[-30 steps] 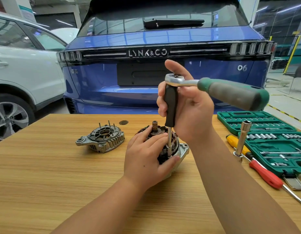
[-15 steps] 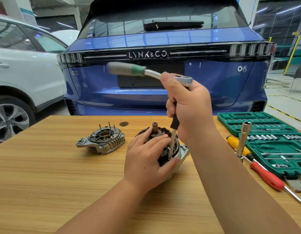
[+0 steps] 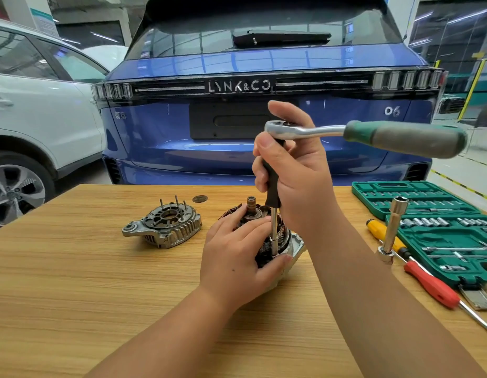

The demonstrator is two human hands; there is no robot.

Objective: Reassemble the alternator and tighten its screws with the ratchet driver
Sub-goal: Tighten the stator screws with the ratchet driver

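Note:
The alternator body (image 3: 287, 242), with copper windings and a shaft pointing up, stands on the wooden table (image 3: 73, 282). My left hand (image 3: 236, 257) wraps its near side and holds it. My right hand (image 3: 294, 170) grips the black upright extension of the ratchet driver (image 3: 400, 136), just under the ratchet head. The green-grey handle points right. The chrome socket at the extension's lower end sits on the alternator's rim, beside my left thumb. The alternator's separate rear cover (image 3: 163, 227), studs up, lies to the left.
An open green socket case (image 3: 438, 230) lies at the right. Next to it stand a tall chrome socket (image 3: 393, 230), a yellow screwdriver (image 3: 384, 236) and a red screwdriver (image 3: 430, 285). A small dark disc (image 3: 200, 198) lies at the table's far edge. A blue car is parked behind the table.
The ratchet handle swung from pointing right to pointing left, and now points right again. My left hand stayed on the alternator and the socket stayed on the rim.

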